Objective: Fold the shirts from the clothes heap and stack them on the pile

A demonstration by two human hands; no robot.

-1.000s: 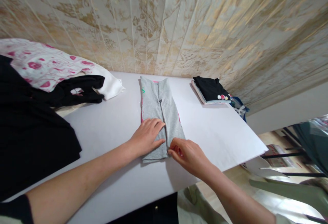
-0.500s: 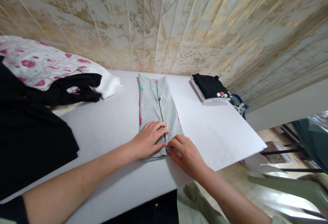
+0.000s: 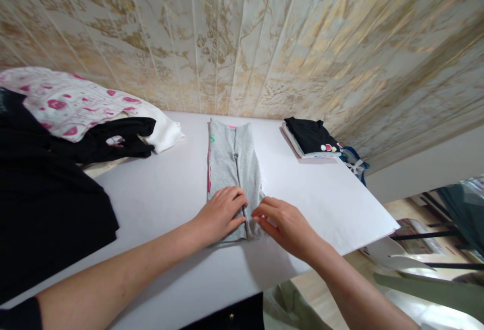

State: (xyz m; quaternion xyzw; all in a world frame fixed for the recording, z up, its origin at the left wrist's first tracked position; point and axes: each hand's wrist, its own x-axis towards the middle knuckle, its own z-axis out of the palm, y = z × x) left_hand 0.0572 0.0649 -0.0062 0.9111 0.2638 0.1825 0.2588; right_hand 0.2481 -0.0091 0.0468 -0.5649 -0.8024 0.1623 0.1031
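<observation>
A grey garment [image 3: 223, 163], folded into a long strip with its two sides meeting along a middle line, lies on the white table. Pink shows along its side edges and at its far end, and a green mark near the far left corner. My left hand [image 3: 223, 214] rests on the near left part, fingers spread over the cloth up to the middle line. Over the near right part is my right hand [image 3: 285, 221], its fingers bent and the thumb slightly apart, with no cloth visibly gripped. The fingertips are close to the fabric; whether they touch it I cannot tell.
A folded stack with a black garment on top [image 3: 308, 136] sits at the back right of the table [image 3: 321, 204]. Loose black clothes [image 3: 49, 204] and a white cloth with pink print [image 3: 75, 103] lie on the left. A patterned wall [image 3: 227, 43] rises behind.
My right hand has moved slightly right, away from the middle line, and the pinched cloth now lies flat. My left hand stays on the garment. The view has tilted up slightly.
</observation>
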